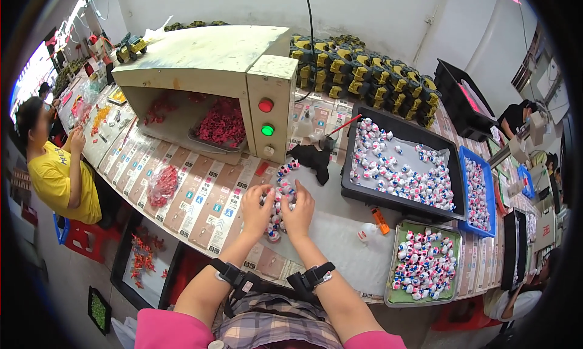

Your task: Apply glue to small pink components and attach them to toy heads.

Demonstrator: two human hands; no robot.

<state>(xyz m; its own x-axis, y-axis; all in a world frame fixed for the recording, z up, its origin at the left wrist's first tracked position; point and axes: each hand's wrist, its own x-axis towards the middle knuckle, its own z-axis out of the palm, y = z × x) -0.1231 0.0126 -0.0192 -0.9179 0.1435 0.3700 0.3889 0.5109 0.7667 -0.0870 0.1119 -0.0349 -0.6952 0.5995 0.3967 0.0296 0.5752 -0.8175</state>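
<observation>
Small white toy figures with blue and pink parts (284, 180) lie in a narrow cluster on the table in front of me. My left hand (257, 210) cups the cluster from the left, its fingers curled in against the figures. On the other side, my right hand (299, 210) curves round the figures, touching them. Between both palms several figures show, and the one nearest me (274, 235) sits by my wrists. The fingertips are partly hidden, so I cannot tell how many pieces each hand grips. A black cloth (311, 162) lies just beyond my right hand.
A large black tray (348, 188), a green-lined tray (392, 288) and a blue crate (493, 227) hold similar figures. A beige machine (271, 118) stands ahead. Near the right-hand trays are a clear bottle (367, 232) with an orange top and a red-handled brush (343, 127).
</observation>
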